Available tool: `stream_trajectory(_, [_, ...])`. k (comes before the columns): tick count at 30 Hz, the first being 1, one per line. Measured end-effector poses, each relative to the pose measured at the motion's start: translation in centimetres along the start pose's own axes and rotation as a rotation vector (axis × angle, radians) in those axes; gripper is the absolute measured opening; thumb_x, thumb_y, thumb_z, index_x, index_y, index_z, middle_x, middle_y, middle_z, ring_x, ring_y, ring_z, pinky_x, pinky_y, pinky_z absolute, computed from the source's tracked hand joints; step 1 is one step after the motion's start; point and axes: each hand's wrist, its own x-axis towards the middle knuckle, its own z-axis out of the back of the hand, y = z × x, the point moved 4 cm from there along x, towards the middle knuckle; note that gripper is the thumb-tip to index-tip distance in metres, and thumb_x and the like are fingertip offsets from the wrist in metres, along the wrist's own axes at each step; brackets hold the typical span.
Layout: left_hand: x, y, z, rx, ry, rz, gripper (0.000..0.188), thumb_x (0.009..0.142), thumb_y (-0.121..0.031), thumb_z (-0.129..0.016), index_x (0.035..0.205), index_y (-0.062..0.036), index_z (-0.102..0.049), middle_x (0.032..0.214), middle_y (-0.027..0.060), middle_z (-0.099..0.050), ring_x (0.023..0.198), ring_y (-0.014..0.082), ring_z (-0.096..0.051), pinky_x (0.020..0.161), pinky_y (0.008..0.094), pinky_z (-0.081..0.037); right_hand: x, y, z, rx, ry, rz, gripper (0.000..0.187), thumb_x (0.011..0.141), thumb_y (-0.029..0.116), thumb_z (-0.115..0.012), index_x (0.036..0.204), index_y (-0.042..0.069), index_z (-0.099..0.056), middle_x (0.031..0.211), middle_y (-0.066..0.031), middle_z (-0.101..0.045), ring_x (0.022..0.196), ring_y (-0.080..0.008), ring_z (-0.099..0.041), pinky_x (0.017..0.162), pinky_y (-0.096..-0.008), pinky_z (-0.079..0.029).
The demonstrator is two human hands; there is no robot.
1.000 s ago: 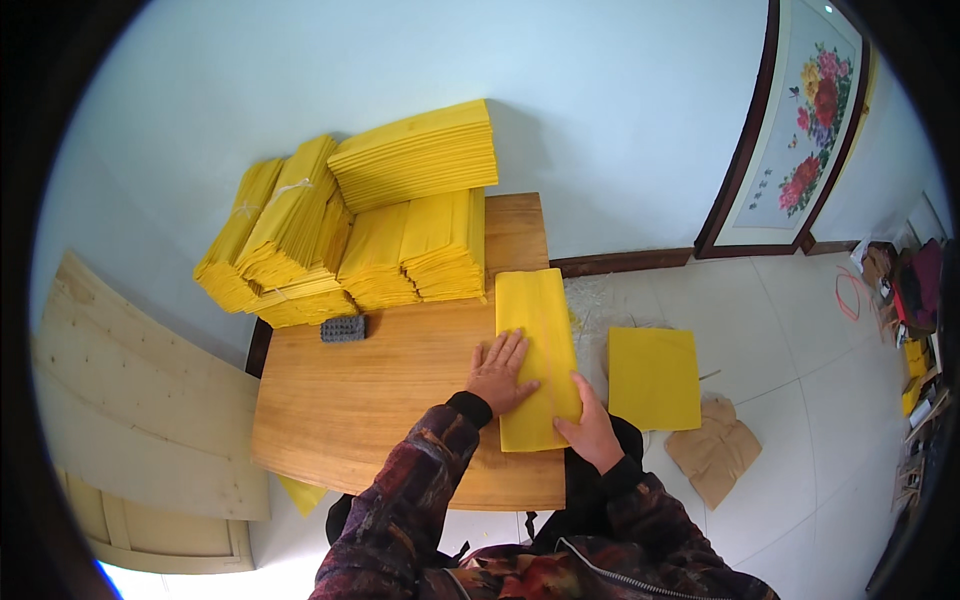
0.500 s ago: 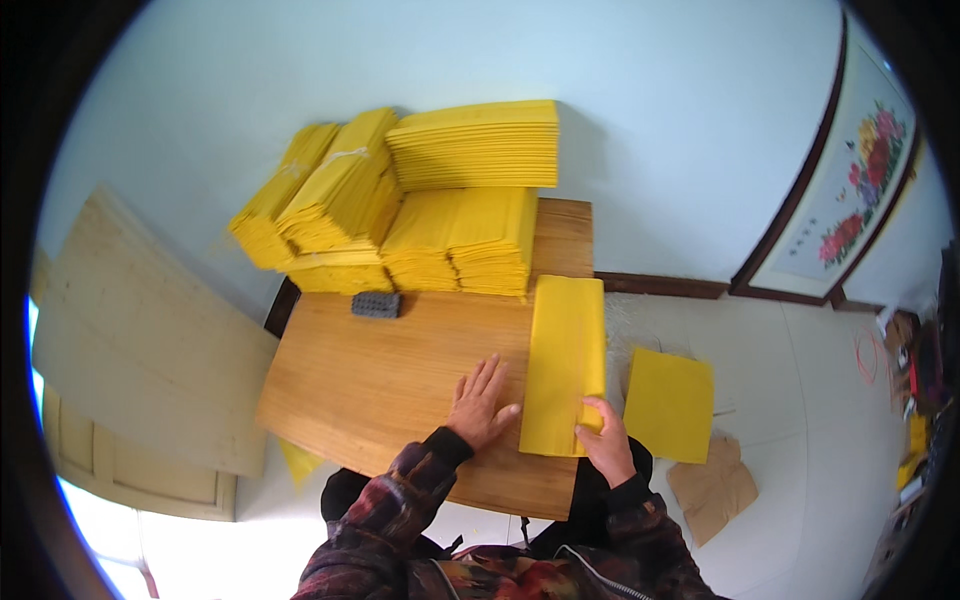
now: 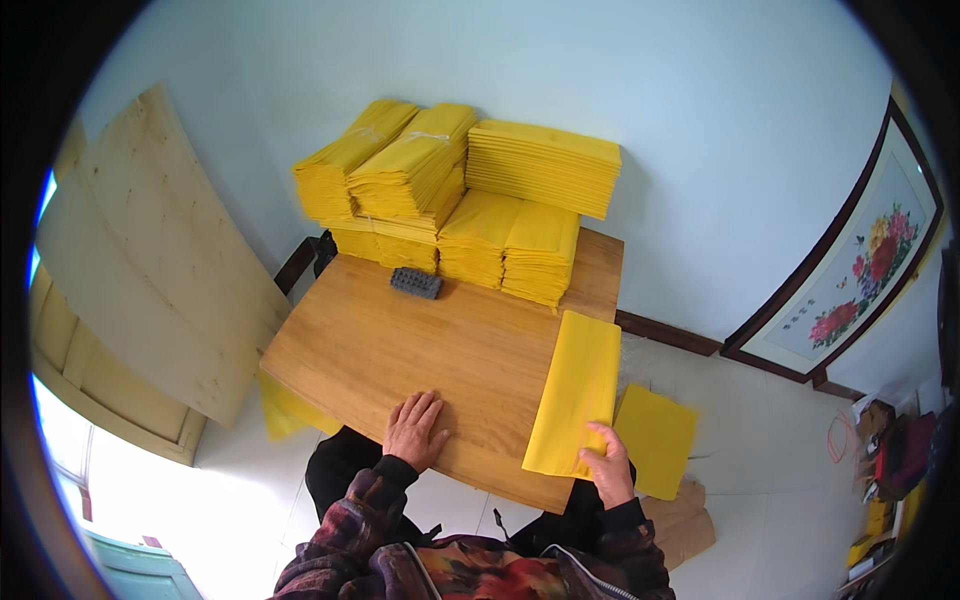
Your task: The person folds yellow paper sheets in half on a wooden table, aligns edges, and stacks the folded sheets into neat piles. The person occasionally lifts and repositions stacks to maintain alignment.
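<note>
A long folded sheet of yellow paper [image 3: 577, 385] lies along the right edge of the wooden table [image 3: 430, 350]. My right hand [image 3: 608, 468] holds its near right edge, with the thumb bent over the top; part of the grip is hidden. On the bare wood near the front edge, my left hand [image 3: 415, 432] rests palm down, fingers stretched out and nothing in them. A ribbed dark grey block [image 3: 415, 283] sits farther back, just in front of the stacked yellow paper [image 3: 540, 245].
Tied yellow bundles [image 3: 412, 160] top the stacks against the wall. A yellow sheet [image 3: 655, 440] shows beyond the table's right side, above brown paper [image 3: 680, 525] on the floor. A wooden board [image 3: 150, 250] leans at the left. A framed flower picture [image 3: 850, 270] stands at the right.
My left hand has moved left, away from the folded yellow sheet and toward the table's front edge. My right hand keeps its hold on the sheet. The whole view has turned somewhat.
</note>
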Motion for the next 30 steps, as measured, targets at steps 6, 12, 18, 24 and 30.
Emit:
stream_trajectory(6, [0.0, 0.2, 0.0, 0.019, -0.075, -0.021, 0.053, 0.081, -0.032, -0.063, 0.128, -0.0093, -0.051, 0.139, 0.0093, -0.045, 0.132, 0.0280, -0.036, 0.108, 0.0434, -0.028, -1.9, 0.1, -1.9, -0.289, 0.148, 0.161, 0.040, 0.076, -0.002, -0.058, 0.116, -0.003, -0.056, 0.109, -0.0094, -0.060, 0.102, -0.0161, -0.056, 0.092, -0.0283, -0.043])
stream_trajectory(12, [-0.5, 0.4, -0.4, 0.004, -0.073, 0.018, 0.053, 0.083, -0.032, -0.062, 0.129, -0.0102, -0.050, 0.140, 0.0090, -0.045, 0.133, 0.0272, -0.035, 0.109, 0.0432, -0.026, -2.3, -0.5, -2.5, -0.337, 0.389, 0.028, 0.039, 0.076, 0.002, -0.059, 0.114, -0.002, -0.057, 0.106, -0.0113, -0.062, 0.102, -0.0191, -0.058, 0.091, -0.0300, -0.044])
stream_trajectory(18, [-0.4, 0.3, -0.4, 0.016, -0.040, 0.013, 0.052, 0.084, -0.033, -0.061, 0.130, -0.0114, -0.049, 0.142, 0.0072, -0.042, 0.135, 0.0263, -0.033, 0.110, 0.0430, -0.025, 1.2, 1.0, -1.5, -0.730, 0.600, 0.129, 0.037, 0.075, 0.001, -0.057, 0.112, 0.002, -0.060, 0.107, -0.0119, -0.064, 0.102, -0.0208, -0.060, 0.092, -0.0292, -0.044])
stream_trajectory(24, [-0.4, 0.2, -0.3, 0.028, -0.055, 0.004, 0.052, 0.083, -0.032, -0.062, 0.129, -0.0120, -0.049, 0.141, 0.0071, -0.043, 0.134, 0.0260, -0.033, 0.110, 0.0431, -0.025, 11.6, 2.9, -0.1, -0.894, 0.703, 0.287, 0.018, 0.072, -0.002, -0.053, 0.087, 0.002, -0.063, 0.089, -0.0091, -0.066, 0.089, -0.0223, -0.062, 0.080, -0.0319, -0.048])
stream_trajectory(30, [-0.4, 0.0, 0.0, 0.027, -0.043, 0.006, 0.054, 0.081, -0.030, -0.063, 0.130, -0.0116, -0.049, 0.141, 0.0083, -0.043, 0.134, 0.0269, -0.034, 0.109, 0.0429, -0.026, 20.4, 4.8, -0.2, -1.238, 0.433, 0.352, 0.015, 0.072, -0.001, -0.055, 0.079, 0.007, -0.065, 0.083, -0.0120, -0.067, 0.081, -0.0293, -0.064, 0.071, -0.0356, -0.049])
